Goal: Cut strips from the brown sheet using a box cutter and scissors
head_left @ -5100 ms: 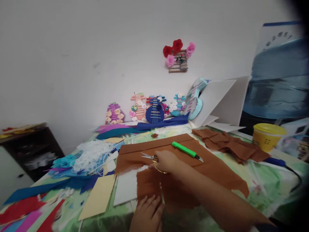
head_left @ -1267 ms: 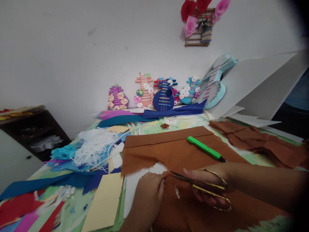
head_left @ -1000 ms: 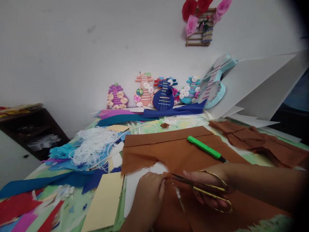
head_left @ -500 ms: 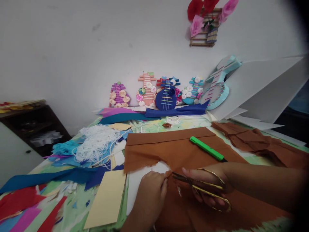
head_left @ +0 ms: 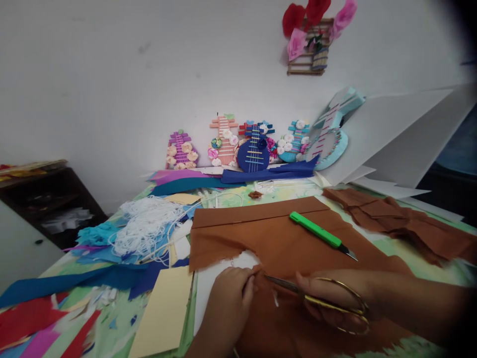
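Note:
A large sheet of brown crepe paper (head_left: 272, 233) lies over a white board (head_left: 203, 293), with a ragged cut-out at its left part. My left hand (head_left: 231, 298) is closed, pinching the paper at the edge of that cut-out. In my right hand (head_left: 331, 298) is a pair of gold-handled scissors (head_left: 339, 311), fingers through the loops. Their blades point left, look nearly closed, and their tips meet the brown paper just right of my left fingers. A green utility knife (head_left: 316, 229) rests on the paper, its blade tip showing.
Left of the paper lie a cream card (head_left: 164, 311), tangled white cord (head_left: 149, 228), and blue strips (head_left: 70, 281). Crumpled brown paper (head_left: 398, 219) sits at the right. Several decorated paper lutes (head_left: 253, 151) lean on the wall, with white boards (head_left: 391, 134) at the back right.
The scissors went from open blades to nearly closed, and my right hand shifted slightly right. My left hand keeps its pinch. The view has turned slightly, exposing the knife's blade.

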Motion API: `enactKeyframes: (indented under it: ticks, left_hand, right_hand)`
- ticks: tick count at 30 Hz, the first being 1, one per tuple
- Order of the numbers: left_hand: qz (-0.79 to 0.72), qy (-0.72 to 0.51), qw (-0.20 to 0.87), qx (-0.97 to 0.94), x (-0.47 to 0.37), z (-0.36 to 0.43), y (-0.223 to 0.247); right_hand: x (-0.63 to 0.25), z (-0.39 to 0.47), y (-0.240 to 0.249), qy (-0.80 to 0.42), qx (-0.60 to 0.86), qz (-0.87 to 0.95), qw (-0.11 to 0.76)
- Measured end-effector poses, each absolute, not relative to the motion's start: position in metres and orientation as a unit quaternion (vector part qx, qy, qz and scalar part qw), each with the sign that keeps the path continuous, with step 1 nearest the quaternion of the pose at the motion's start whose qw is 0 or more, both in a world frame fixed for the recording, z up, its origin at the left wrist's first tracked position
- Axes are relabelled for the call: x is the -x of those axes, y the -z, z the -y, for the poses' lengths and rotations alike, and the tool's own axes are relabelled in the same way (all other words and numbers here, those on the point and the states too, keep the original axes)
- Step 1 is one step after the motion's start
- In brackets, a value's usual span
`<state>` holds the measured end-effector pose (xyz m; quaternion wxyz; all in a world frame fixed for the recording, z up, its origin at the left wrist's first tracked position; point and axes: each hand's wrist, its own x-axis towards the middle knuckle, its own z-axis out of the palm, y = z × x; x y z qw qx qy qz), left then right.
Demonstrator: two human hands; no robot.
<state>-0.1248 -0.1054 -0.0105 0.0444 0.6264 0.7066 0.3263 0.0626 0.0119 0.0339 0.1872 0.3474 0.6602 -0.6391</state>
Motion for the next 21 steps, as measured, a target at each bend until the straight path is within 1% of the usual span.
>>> enactKeyframes:
  ticks: [6,7,10,12,14,17,21]
  left_hand:
    - [-0.709,-0.333,0.027,-0.621,0.127,0.105,0.014]
    - [-0.709,-0.335,0.025,-0.62,0.127,0.105,0.014]
    - [-0.711,-0.34,0.027,-0.614,0.127,0.105,0.015]
    - [-0.712,-0.345,0.034,-0.61,0.127,0.105,0.015]
    - [-0.71,-0.348,0.042,-0.611,0.127,0.106,0.015]
    - [-0.708,-0.346,0.05,-0.614,0.127,0.106,0.014]
    - [-0.71,-0.329,0.045,-0.621,0.126,0.106,0.012]
  right_hand:
    - [-0.081,-0.009,-0.037,0.718,-0.348,-0.59,0.123]
    - [-0.078,-0.01,-0.038,0.729,-0.352,-0.572,0.131]
    - [-0.064,-0.015,-0.037,0.745,-0.341,-0.535,0.209]
    - [-0.054,-0.018,-0.036,0.727,-0.333,-0.535,0.273]
    - [-0.046,-0.02,-0.037,0.703,-0.332,-0.546,0.312]
    - [-0.037,-0.02,-0.043,0.667,-0.359,-0.563,0.329]
    - [-0.028,-0.017,-0.055,0.612,-0.409,-0.591,0.33]
